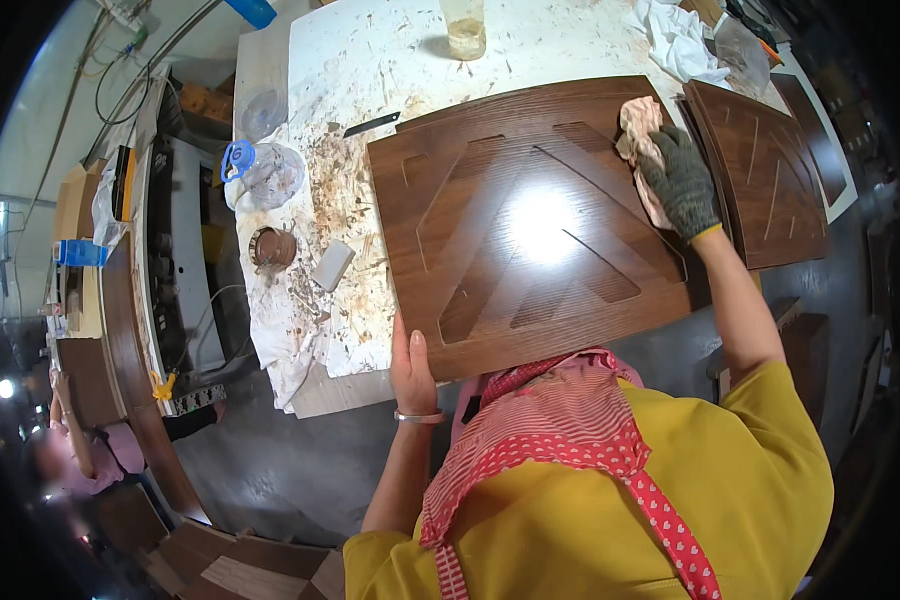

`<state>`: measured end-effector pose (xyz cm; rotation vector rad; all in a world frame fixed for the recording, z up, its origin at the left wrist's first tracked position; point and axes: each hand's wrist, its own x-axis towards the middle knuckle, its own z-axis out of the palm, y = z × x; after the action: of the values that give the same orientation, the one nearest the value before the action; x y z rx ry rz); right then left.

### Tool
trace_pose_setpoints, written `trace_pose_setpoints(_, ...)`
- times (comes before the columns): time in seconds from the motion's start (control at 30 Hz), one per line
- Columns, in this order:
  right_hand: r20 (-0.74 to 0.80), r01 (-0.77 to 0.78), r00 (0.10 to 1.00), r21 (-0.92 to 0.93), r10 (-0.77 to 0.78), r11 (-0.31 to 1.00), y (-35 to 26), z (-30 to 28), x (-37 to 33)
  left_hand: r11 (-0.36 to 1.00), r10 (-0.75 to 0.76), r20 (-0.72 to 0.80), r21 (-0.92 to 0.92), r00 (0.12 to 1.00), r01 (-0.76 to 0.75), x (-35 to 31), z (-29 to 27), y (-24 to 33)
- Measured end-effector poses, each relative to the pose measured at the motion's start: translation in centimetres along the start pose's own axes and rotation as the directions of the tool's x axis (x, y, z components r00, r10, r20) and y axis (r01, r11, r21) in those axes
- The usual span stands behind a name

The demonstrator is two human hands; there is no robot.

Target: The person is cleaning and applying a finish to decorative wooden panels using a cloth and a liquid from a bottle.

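Note:
A dark brown wood-grain panel (490, 210) with grooves cut in slanting lines lies on the work table, its near edge reaching toward my body. My bare left hand (412, 365) grips the panel's near left corner, thumb on top and the other fingers along the side. A dark knitted work glove covers my right hand (682, 182), which is closed over a crumpled pale pink cloth (640, 125). The cloth rests on the panel's far right part, under and beside the gloved fingers.
More grooved brown panels (765, 170) are stacked at the right. On the stained white table cover (345, 210) are a black blade-like tool (372, 124), a brown-stained jar (272, 247), a pale block (333, 265) and a plastic jug (270, 175). A cup (464, 30) stands behind. Another person (85, 450) is far left.

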<state>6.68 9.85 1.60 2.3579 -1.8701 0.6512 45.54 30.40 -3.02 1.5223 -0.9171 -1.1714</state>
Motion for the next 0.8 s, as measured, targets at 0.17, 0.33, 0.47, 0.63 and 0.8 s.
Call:
trace_pose_setpoints(0.17, -0.128, 0.369, 0.929, 0.233, -0.348, 0.900, -11.9, -1.3, 5.4, 0.994, 0.046, -0.056, 0.099, 0.997, -0.040, -0.2, 0.7, -0.4)
trace_pose_setpoints(0.33, 0.266, 0.548, 0.706, 0.381, -0.656, 0.745, -22.5, 3.2, 4.5, 0.978, 0.095, -0.118, 0.197, 0.989, -0.070, 0.5, 1.4, -1.3)
trace_pose_setpoints(0.47, 0.209, 0.465, 0.680, 0.618, -0.703, 0.634, -24.3, 4.2, 1.9, 0.979, 0.116, -0.142, 0.185, 0.983, -0.088, -0.6, 1.8, -1.2)
trace_pose_setpoints(0.63, 0.234, 0.720, 0.432, 0.493, -0.871, 0.489, -18.4, 4.1, 8.0, 0.991, 0.108, -0.148, 0.097, 0.983, -0.094, -1.1, 2.4, -0.6)
trace_pose_setpoints(0.8, 0.109, 0.396, 0.879, 0.379, -0.465, 0.837, -23.5, 6.1, 1.8, 0.958, 0.187, -0.086, 0.236, 0.979, -0.163, -0.3, 1.7, -1.8)
